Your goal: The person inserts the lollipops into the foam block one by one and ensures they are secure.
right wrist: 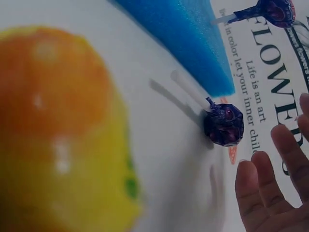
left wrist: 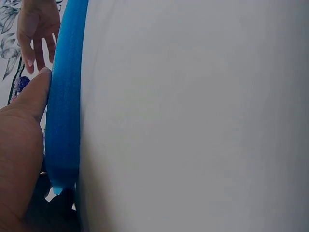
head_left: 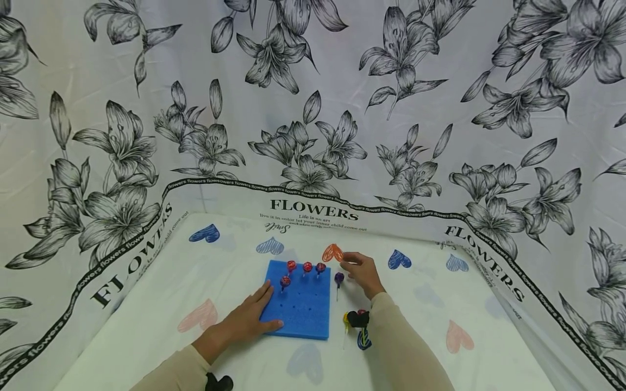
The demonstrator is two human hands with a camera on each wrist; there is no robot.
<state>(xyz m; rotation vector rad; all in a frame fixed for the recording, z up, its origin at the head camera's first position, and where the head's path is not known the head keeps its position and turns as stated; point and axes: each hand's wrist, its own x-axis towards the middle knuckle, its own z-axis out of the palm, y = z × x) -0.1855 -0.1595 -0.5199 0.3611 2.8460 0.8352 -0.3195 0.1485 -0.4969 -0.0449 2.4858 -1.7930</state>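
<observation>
Just beside right hand [head_left: 363, 272], purple lollipop [head_left: 339, 278]

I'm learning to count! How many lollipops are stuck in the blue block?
4. Along the far edge of the block: left lollipop, middle lollipop, right lollipop. In front of them, toward the left: fourth lollipop. None seems hidden.

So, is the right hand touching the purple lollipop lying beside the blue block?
Apart: the right wrist view shows a clear gap between the right hand and the purple lollipop.
</observation>
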